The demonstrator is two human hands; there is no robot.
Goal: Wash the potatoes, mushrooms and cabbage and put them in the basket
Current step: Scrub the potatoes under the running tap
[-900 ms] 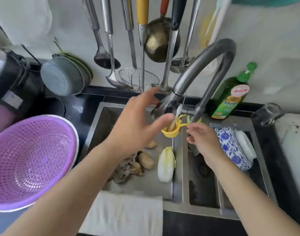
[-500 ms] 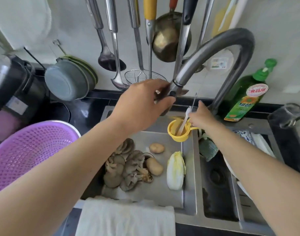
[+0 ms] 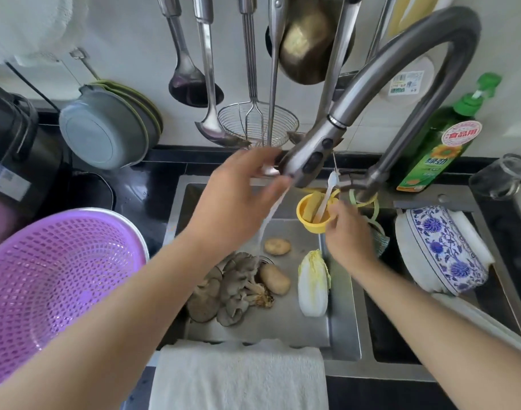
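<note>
We steer the water: our left hand (image 3: pixel 238 202) curls its fingers (image 3: pixel 265 156) round the head of the grey curved metal pull-out tap (image 3: pixel 309 159), and a white stream (image 3: pixel 268 220) falls just below them onto the cluster of grey oyster mushrooms (image 3: pixel 226 288) on the floor of the steel sink basin (image 3: pixel 339 329). Our right hand (image 3: pixel 349 235) reaches toward the tap's base, its fingers beside the small yellow plastic cup (image 3: pixel 309 216) holding a white brush; whether they grip a lever there we cannot tell, as the hand's back hides them. Two brown potatoes (image 3: pixel 275 278) lie just right of the mushrooms and below our left fingers, and the pale yellow-white napa cabbage (image 3: pixel 314 284) lies under our right wrist; none has reached the purple perforated plastic basket (image 3: pixel 55 285), which waits on the dark bench well left of our left forearm. In our judgement the step goes best if we keep the tap head low and aimed inside the basin, sweeping the stream across each vegetable so nothing splashes over the front rim onto the white folded towel (image 3: pixel 238 377). Room looks tight above our left fingers, where hanging steel ladles (image 3: pixel 191 75) and a wire skimmer (image 3: pixel 257 122) crowd the wall, and right of our right hand, where a blue-and-white patterned bowl (image 3: pixel 442 250) fills the second basin; the open path to the basket runs leftward over the basin's edge.
</note>
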